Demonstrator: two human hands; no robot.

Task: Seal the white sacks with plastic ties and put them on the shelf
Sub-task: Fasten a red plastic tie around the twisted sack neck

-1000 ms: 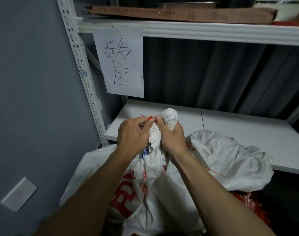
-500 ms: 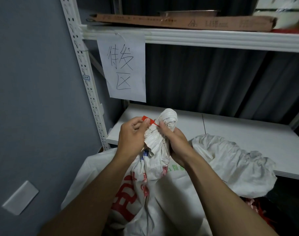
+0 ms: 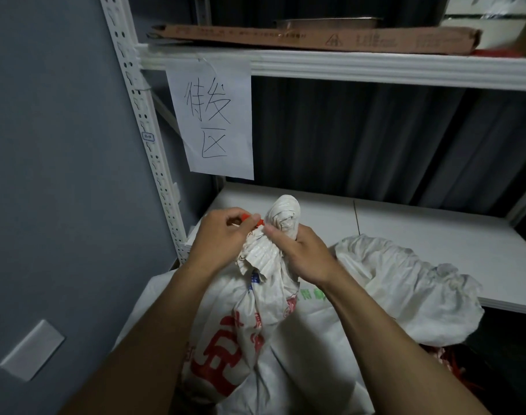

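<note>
A white woven sack point(image 3: 255, 339) with red print stands in front of me, its mouth gathered into a twisted neck point(image 3: 284, 217). A red plastic tie point(image 3: 251, 219) sits at the neck; only a short piece shows. My left hand point(image 3: 223, 238) pinches the tie between thumb and fingers. My right hand point(image 3: 300, 253) grips the bunched neck just below the top knot. A second white sack point(image 3: 405, 286) lies slumped to the right, partly on the white shelf board point(image 3: 420, 229).
The white metal rack has a perforated upright point(image 3: 148, 151) on the left and an upper shelf point(image 3: 375, 68) carrying a flat cardboard box point(image 3: 315, 40). A handwritten paper sign point(image 3: 214, 121) hangs from it. A grey wall point(image 3: 52, 175) is at left. Red ties point(image 3: 453, 363) lie low right.
My view has tilted up slightly. The left hand has turned and drawn the red tie closer against the sack's neck; the right hand has shifted lower round the neck.
</note>
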